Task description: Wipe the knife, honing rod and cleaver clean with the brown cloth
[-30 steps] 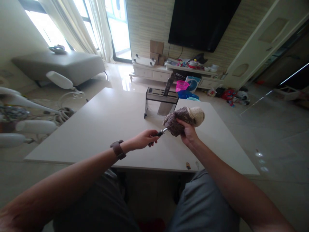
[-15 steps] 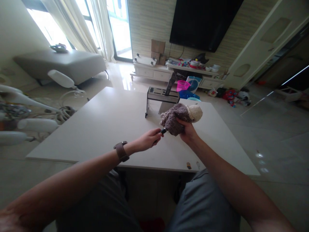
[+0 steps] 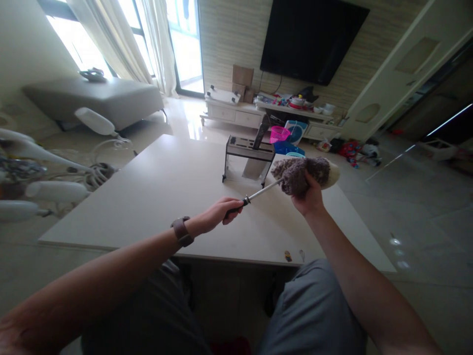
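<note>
My left hand [image 3: 228, 209] is closed around the black handle of a honing steel [image 3: 264, 191], its thin metal rod pointing up to the right. The rod's far end disappears into a fluffy brown and cream cloth [image 3: 294, 177]. My right hand [image 3: 309, 196] grips that cloth, thumb on top, with the other fingers mostly hidden beneath it. Just behind them on the white table [image 3: 158, 197] stands a knife block [image 3: 247, 158] with dark edges and clear sides. One black-handled knife [image 3: 262, 132] sits in it, its wide blade showing inside.
Two small stickers, one a yellow figure [image 3: 287, 256], lie near the table's front edge. Beyond the table are a pink basket [image 3: 280, 133], a low white cabinet [image 3: 236, 114] and a television [image 3: 312, 42]. White lamp shades [image 3: 94, 121] stand at the left.
My right hand and the cloth have slid right along the honing steel, baring its metal rod. My left hand has shifted slightly left with the handle.
</note>
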Demonstrator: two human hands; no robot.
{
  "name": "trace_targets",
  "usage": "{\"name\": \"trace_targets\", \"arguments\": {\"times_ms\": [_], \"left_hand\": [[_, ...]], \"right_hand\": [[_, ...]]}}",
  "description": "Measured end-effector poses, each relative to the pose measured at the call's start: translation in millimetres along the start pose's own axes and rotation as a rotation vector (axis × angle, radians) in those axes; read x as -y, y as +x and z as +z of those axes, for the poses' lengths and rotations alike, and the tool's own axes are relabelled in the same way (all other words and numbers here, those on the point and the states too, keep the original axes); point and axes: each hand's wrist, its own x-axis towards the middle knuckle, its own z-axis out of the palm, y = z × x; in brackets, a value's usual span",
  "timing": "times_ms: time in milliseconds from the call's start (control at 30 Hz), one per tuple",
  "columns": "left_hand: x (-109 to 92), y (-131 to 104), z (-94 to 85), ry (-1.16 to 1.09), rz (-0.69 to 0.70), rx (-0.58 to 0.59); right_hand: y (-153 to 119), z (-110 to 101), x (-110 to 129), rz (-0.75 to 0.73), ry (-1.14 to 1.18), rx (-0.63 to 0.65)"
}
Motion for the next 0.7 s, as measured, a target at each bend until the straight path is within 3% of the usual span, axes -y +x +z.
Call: {"name": "trace_targets", "arguments": {"times_ms": [167, 400, 533, 700], "left_hand": [[1, 0, 7.1, -0.066, 0.022, -0.009], [9, 5, 7.9, -0.085, -0.038, 0.047], [14, 6, 6.6, -0.009, -0.056, 0.074], [8, 6, 5.2, 0.169, 0.043, 0.094]], "right_hand": [[-9, 2, -17, 0.019, -0.077, 0.12], [-46, 21, -61, 0.209, -0.134, 0.187], [-60, 28, -76, 0.199, -0.157, 0.137], [-58, 30, -74, 0.156, -0.145, 0.087]]}}
